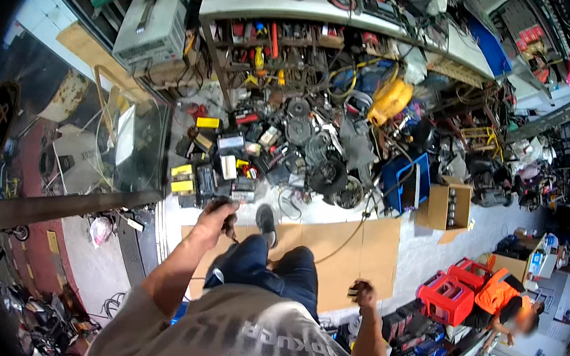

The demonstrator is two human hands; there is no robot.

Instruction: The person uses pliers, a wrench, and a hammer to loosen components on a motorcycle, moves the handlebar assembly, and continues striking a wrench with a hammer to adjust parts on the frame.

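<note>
My left hand (214, 221) is raised on the left, above the edge of a flat cardboard sheet (333, 249). Its fingers are closed, with something small and dark at them that I cannot make out. My right hand (364, 294) hangs over the right part of the cardboard. Its darkened fingers are loosely bent and slightly apart, with nothing visible in them. Between the hands are my legs in dark blue trousers (248, 261) and one grey shoe (266, 219). A thin cable (344, 243) runs across the cardboard.
Ahead lies a heap of metal parts (319, 147) and battery-like boxes (231, 144) under a cluttered workbench (247, 8). A blue crate (406, 184) and an open carton (445, 207) stand right. Beyond red plastic stools (446, 299) is a person in an orange top (498, 294).
</note>
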